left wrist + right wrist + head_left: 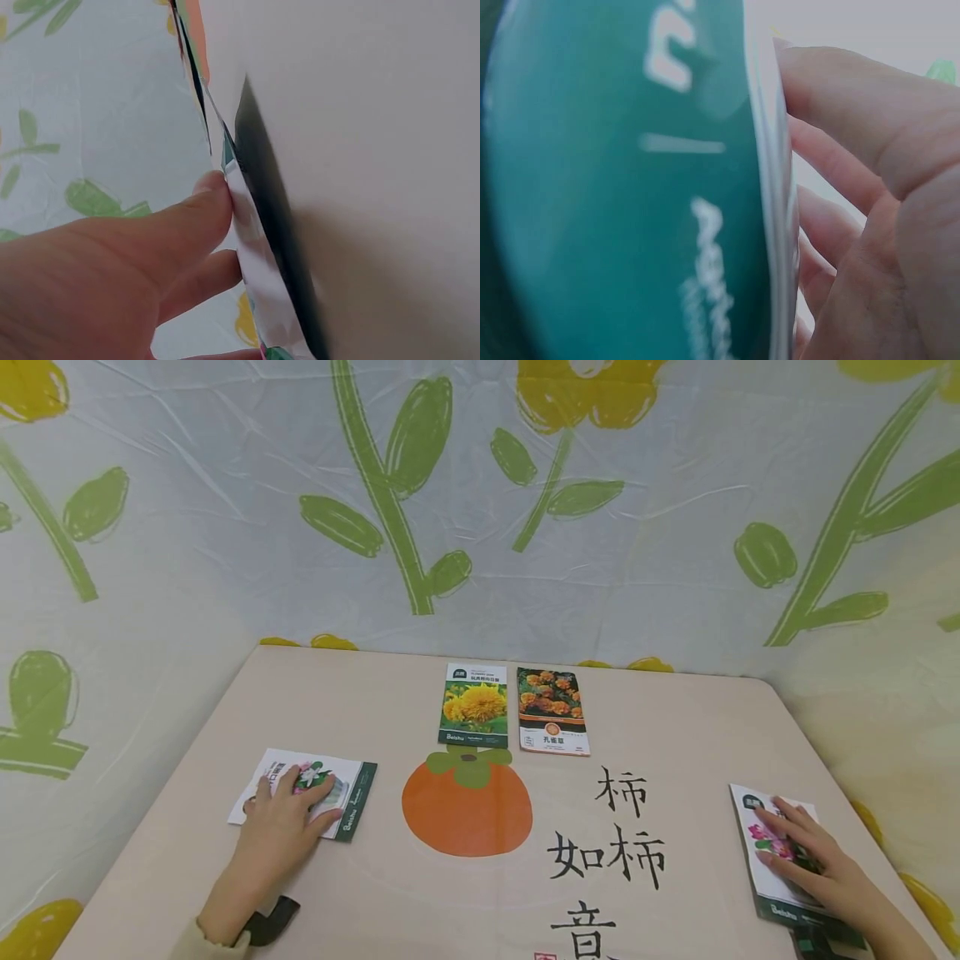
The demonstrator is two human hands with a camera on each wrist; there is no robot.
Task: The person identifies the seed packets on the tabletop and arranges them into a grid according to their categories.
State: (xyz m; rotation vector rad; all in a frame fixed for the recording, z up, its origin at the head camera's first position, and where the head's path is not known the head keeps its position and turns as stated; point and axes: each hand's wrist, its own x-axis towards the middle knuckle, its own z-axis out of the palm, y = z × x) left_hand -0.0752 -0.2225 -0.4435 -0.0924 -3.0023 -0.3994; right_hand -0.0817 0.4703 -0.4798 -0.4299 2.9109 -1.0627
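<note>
Bare fingers (321, 787) of the left hand (281, 822) lie spread and nearly straight on a white seed packet (352, 785) at the near left of the counter (675, 735), pressing it flat rather than curling round it; the left wrist view shows the fingertips against the packet's face. That packet's long axis runs left to right, its dark green band pointing right toward the printed orange persimmon (467, 810). Its left end lies close to the counter's left edge, with open surface on its far side. The right hand (817, 864) rests likewise, fingers (780, 827) extended flat on a second white packet (765, 860) with pink flowers at the near right. This one's long axis runs near to far, green band toward the near edge, and it lies close to the counter's right edge. Between the two hands the counter is open apart from the persimmon and black characters (622, 839). Two more packets, a yellow-flower packet (474, 706) and an orange-flower packet (552, 710), lie side by side at the far middle, long axes near to far, just short of the flowered cloth backdrop (480, 485).
</note>
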